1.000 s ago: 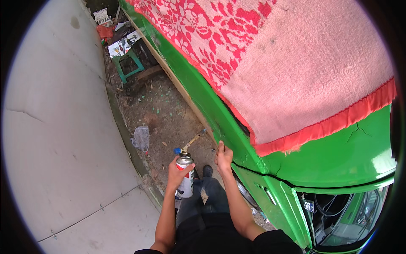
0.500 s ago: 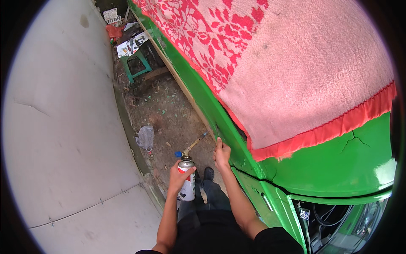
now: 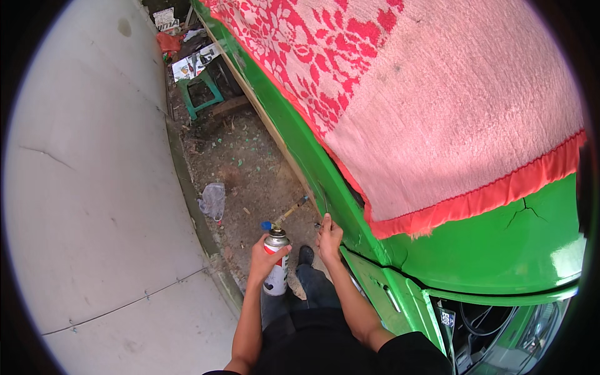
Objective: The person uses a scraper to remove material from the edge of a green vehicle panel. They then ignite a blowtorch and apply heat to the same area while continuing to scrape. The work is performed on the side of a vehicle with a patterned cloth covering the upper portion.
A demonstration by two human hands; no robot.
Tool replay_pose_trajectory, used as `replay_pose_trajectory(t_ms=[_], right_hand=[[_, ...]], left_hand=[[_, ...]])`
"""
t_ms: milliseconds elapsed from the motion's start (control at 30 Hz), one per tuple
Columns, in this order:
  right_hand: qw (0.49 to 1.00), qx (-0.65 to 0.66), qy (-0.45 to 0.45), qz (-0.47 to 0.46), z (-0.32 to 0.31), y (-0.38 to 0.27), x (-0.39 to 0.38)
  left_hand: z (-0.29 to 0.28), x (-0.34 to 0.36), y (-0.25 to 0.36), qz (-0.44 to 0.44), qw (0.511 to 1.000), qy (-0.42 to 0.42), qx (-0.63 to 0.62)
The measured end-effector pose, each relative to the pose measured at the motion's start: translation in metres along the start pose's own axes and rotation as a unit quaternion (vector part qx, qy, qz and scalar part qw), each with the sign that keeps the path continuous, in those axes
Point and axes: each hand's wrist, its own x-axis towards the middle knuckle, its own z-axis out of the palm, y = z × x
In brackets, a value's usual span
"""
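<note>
My left hand [image 3: 265,261] is wrapped around a gas torch [image 3: 275,278]: a white and red canister with a blue knob and a brass-coloured nozzle [image 3: 291,210]. The nozzle points up and right, toward the side of the green vehicle [image 3: 359,228]. No flame can be made out. My right hand [image 3: 329,240] is closed on a thin, blade-like tool [image 3: 325,201], its kind too small to tell. The tool's tip is up against or very near the green side panel; which of these I cannot tell.
A pink and red blanket [image 3: 437,112] covers part of the vehicle. A pale wall [image 3: 100,175] runs along the left. Between them the ground holds a plastic bag [image 3: 213,201], green flakes [image 3: 240,162] and a green stool [image 3: 201,94]. My shoe [image 3: 305,255] stands below the torch.
My right hand has drawn slightly down and back toward me with the thin tool. The torch in my left hand has stayed almost in place.
</note>
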Motion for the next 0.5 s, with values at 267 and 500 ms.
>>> replay_pose_trajectory(t_ms=[267, 500], right_hand=[[0.999, 0.041, 0.008, -0.013, -0.004, 0.014, 0.001], [0.997, 0.066, -0.007, -0.048, 0.002, 0.028, 0.021]], left_hand=[[-0.005, -0.002, -0.006, -0.004, 1.0, -0.015, -0.004], [-0.009, 0.0, -0.009, 0.005, 1.0, -0.018, 0.002]])
